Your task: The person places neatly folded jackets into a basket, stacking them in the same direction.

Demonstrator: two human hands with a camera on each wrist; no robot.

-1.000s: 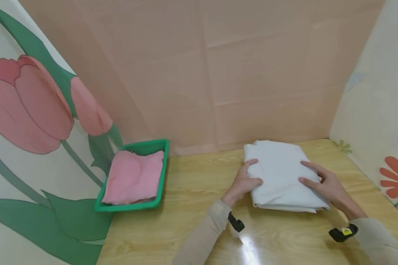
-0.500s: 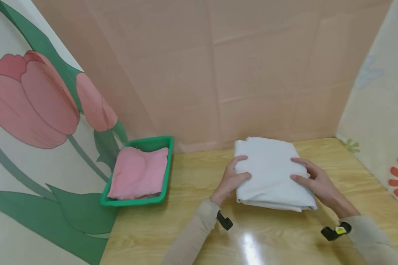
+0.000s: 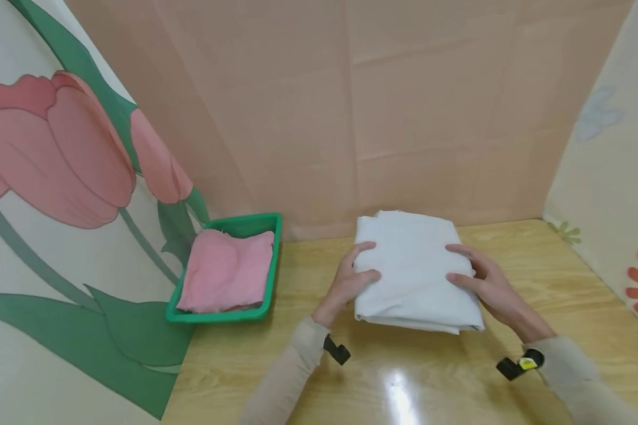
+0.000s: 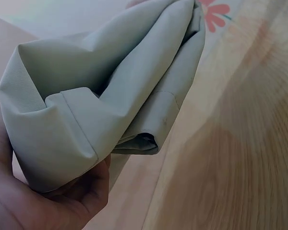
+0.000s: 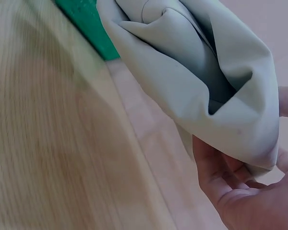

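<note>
A thick folded white cloth [image 3: 412, 268] is held up over the wooden table between both hands. The left hand [image 3: 345, 280] grips its left side, thumb and a finger on top; in the left wrist view, curled fingers [image 4: 98, 187] show under the layered folds. On the opposite side the right hand [image 3: 489, 283] holds the cloth the same way, and the right wrist view has its fingers [image 5: 211, 167] curled beneath the lower edge. The loose inner folds face both wrist cameras.
At the table's left stands a green plastic basket [image 3: 268, 295] with a folded pink cloth [image 3: 225, 271] in it. A brown sheet [image 3: 298, 118] covers the back wall. Painted walls border the wooden table [image 3: 319, 378] on the left and right.
Both hands have carried the white cloth leftward, closer to the green basket. The head view has shifted a little. The pink cloth stays in the basket.
</note>
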